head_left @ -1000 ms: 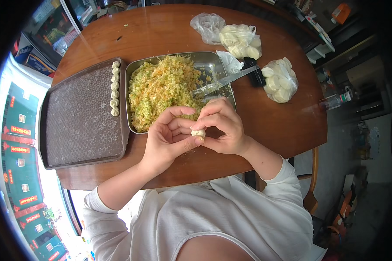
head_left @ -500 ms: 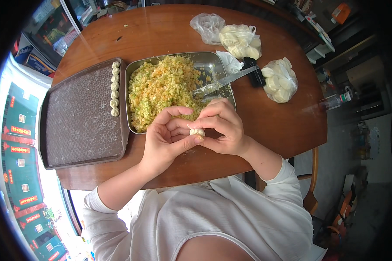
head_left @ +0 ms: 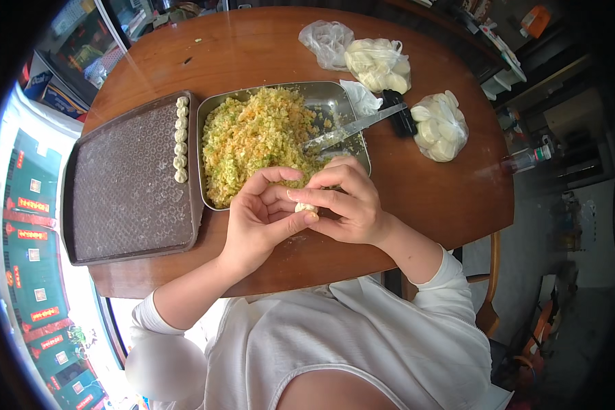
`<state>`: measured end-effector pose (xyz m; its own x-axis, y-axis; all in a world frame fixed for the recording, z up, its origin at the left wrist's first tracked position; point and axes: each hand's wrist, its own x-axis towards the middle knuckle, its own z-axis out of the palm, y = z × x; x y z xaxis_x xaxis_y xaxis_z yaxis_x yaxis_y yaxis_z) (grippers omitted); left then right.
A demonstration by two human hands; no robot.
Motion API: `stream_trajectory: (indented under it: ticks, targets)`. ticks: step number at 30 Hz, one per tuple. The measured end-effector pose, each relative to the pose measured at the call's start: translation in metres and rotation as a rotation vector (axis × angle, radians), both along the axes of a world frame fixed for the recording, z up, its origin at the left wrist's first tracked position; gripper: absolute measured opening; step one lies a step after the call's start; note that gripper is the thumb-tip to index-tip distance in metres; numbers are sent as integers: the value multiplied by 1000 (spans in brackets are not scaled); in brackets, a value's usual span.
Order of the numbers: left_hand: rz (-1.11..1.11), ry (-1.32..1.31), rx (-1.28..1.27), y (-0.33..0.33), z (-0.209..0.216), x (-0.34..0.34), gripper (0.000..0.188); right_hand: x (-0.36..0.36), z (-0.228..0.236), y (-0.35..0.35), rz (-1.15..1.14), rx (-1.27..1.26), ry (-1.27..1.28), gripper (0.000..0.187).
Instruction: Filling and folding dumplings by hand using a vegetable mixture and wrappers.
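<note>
Between my two hands, in front of the metal pan, is a small white dumpling (head_left: 306, 207), mostly covered by my fingers. My left hand (head_left: 256, 215) cups it from the left, thumb pressed to its near side. From the right, my right hand (head_left: 352, 205) pinches its top and edge with index finger and thumb. Beyond my hands, the rectangular metal pan (head_left: 335, 96) holds a heap of chopped yellow-green filling (head_left: 260, 137). A flat metal spreading blade (head_left: 352, 131) lies across its right side. Several finished dumplings (head_left: 180, 147) form a row along the right edge of a brown tray (head_left: 126, 184).
On the wooden table (head_left: 430, 198), a bag of white dough rounds (head_left: 441, 126) lies right of the pan. Another filled bag (head_left: 379, 65) and a crumpled clear bag (head_left: 326, 44) are farther back. A black object (head_left: 398, 113) and white tissue (head_left: 361, 99) lie beside the blade.
My right index finger has shifted left over the top of the dumpling, covering more of it. The dumpling has moved very slightly left; my left hand stays in place.
</note>
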<state>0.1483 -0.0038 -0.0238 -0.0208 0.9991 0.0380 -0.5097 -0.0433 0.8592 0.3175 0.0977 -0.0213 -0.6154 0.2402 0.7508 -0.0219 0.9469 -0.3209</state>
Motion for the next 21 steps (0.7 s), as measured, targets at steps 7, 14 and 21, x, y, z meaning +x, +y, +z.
stream_trajectory:
  ticks: [7, 14, 21]
  targets:
    - [0, -69, -37, 0, -1, -1, 50, 3, 3, 1, 25, -33, -38, 37]
    - [-20, -31, 2, 1, -2, -1, 49, 3, -2, 3, 42, -71, 19, 39]
    - [6, -34, 23, 0, -3, -2, 48, 2, 9, -1, 32, -93, -57, 40]
